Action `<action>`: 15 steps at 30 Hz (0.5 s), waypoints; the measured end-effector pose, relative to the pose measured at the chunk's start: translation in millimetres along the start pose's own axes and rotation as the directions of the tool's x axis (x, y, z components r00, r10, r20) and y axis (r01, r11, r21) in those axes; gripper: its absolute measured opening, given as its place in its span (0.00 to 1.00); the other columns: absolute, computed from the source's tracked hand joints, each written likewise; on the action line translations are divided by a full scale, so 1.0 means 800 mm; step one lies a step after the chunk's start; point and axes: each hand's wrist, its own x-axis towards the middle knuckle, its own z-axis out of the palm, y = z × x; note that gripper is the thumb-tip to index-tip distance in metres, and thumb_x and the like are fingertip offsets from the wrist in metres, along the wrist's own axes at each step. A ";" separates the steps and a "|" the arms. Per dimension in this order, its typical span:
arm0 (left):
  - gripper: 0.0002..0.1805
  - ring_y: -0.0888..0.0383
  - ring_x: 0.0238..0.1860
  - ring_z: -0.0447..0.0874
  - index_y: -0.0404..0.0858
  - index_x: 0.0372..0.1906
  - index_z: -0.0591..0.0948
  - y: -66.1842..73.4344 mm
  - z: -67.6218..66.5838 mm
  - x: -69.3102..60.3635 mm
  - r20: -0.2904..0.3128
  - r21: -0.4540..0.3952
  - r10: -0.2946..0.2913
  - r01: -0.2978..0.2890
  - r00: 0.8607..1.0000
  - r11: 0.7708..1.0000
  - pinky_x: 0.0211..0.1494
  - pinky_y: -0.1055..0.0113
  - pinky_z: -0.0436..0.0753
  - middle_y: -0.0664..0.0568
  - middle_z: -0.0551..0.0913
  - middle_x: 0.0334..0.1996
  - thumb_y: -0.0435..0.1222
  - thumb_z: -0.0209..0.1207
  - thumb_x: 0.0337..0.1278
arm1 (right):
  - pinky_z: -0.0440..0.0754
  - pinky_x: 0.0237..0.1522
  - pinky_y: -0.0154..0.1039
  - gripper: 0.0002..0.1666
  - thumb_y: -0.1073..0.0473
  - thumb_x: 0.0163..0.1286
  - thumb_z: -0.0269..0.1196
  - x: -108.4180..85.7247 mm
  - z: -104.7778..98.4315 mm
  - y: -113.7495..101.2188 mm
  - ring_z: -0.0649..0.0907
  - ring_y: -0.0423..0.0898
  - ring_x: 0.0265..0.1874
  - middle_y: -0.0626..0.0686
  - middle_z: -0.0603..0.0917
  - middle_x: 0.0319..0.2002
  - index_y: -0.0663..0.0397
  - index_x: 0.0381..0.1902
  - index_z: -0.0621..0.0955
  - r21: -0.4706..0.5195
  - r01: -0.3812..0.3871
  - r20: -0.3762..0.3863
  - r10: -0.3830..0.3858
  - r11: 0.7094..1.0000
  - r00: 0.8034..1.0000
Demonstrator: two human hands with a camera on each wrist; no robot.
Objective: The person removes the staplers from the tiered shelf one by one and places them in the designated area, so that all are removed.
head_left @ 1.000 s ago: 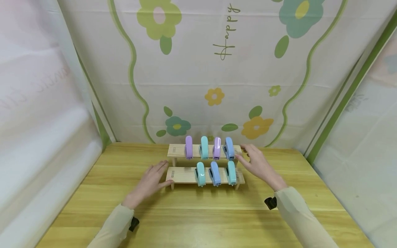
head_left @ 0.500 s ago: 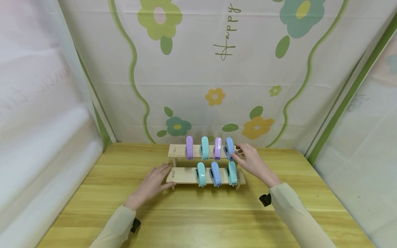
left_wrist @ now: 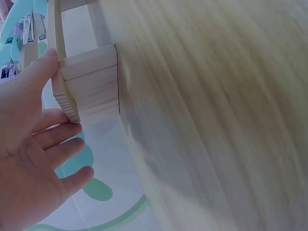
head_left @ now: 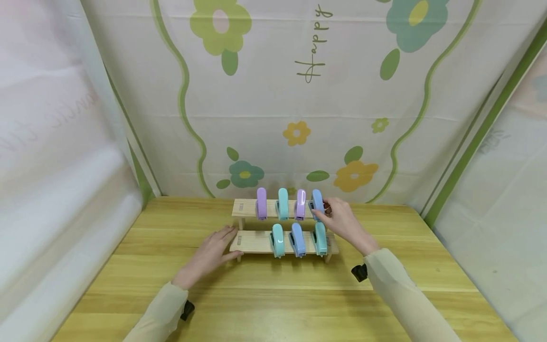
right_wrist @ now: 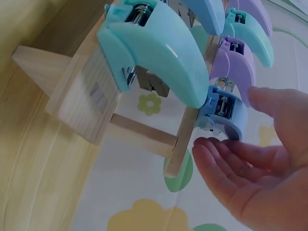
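In the head view a two-tier wooden rack [head_left: 255,241] carries staplers on both shelves. My right hand [head_left: 344,222] is at the right end of the upper shelf, thumb and curled fingers around the blue stapler [head_left: 317,202] there. The right wrist view shows the fingertips touching that blue stapler [right_wrist: 226,113] from below. My left hand [head_left: 209,251] rests at the left end of the lower shelf. Its thumb touches one edge of the shelf board [left_wrist: 62,91], and its fairly straight fingers reach the opposite corner, as the left wrist view shows.
On the upper shelf stand a purple stapler [head_left: 261,204], a teal stapler [head_left: 282,204] and another purple stapler [head_left: 300,205]. Below are a teal stapler [head_left: 278,241], a blue one and a teal stapler [head_left: 320,239]. A patterned curtain [head_left: 256,95] hangs behind the wooden table [head_left: 273,299].
My right hand has moved left, bringing its thumb across the blue stapler on the upper shelf. My left hand has shifted slightly against the lower shelf's end. The staplers have stayed in place.
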 end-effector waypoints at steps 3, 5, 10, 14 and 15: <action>0.39 0.36 0.68 0.72 0.28 0.66 0.72 -0.001 0.001 0.001 -0.002 0.001 0.001 -0.001 1.000 1.000 0.69 0.38 0.74 0.32 0.73 0.66 0.49 0.67 0.56 | 0.82 0.32 0.37 0.17 0.51 0.69 0.66 0.003 0.001 -0.001 0.81 0.47 0.31 0.58 0.84 0.33 0.62 0.37 0.81 0.005 -0.020 -0.001 0.020 1.000 1.000; 0.39 0.35 0.68 0.72 0.28 0.66 0.72 -0.002 0.001 0.001 -0.004 -0.002 0.001 -0.002 1.000 1.000 0.69 0.37 0.74 0.32 0.73 0.66 0.49 0.67 0.56 | 0.79 0.29 0.33 0.16 0.51 0.68 0.66 0.004 0.001 -0.002 0.79 0.46 0.28 0.57 0.83 0.30 0.61 0.34 0.80 0.003 -0.031 -0.001 0.031 1.000 1.000; 0.40 0.35 0.68 0.72 0.28 0.67 0.72 -0.002 0.001 0.001 -0.006 -0.002 0.001 -0.001 1.000 1.000 0.69 0.38 0.74 0.32 0.73 0.66 0.49 0.67 0.56 | 0.77 0.23 0.29 0.16 0.53 0.68 0.67 0.007 0.002 -0.006 0.78 0.42 0.23 0.56 0.84 0.27 0.61 0.30 0.80 0.003 -0.047 -0.004 0.047 0.999 0.999; 0.39 0.35 0.68 0.72 0.27 0.66 0.72 -0.001 0.001 0.000 -0.006 0.002 0.003 -0.003 1.000 1.000 0.68 0.38 0.75 0.32 0.74 0.66 0.48 0.67 0.56 | 0.78 0.21 0.30 0.15 0.54 0.68 0.67 0.008 0.003 -0.009 0.80 0.43 0.21 0.57 0.85 0.26 0.61 0.29 0.80 0.001 -0.067 -0.004 0.067 0.998 0.998; 0.40 0.35 0.68 0.72 0.27 0.66 0.72 -0.001 0.001 0.000 -0.005 0.001 0.002 -0.002 1.000 1.000 0.68 0.38 0.75 0.32 0.73 0.66 0.49 0.67 0.56 | 0.79 0.21 0.30 0.15 0.54 0.68 0.67 0.008 0.003 -0.010 0.81 0.43 0.22 0.57 0.86 0.27 0.62 0.30 0.81 0.001 -0.073 -0.004 0.073 0.997 0.997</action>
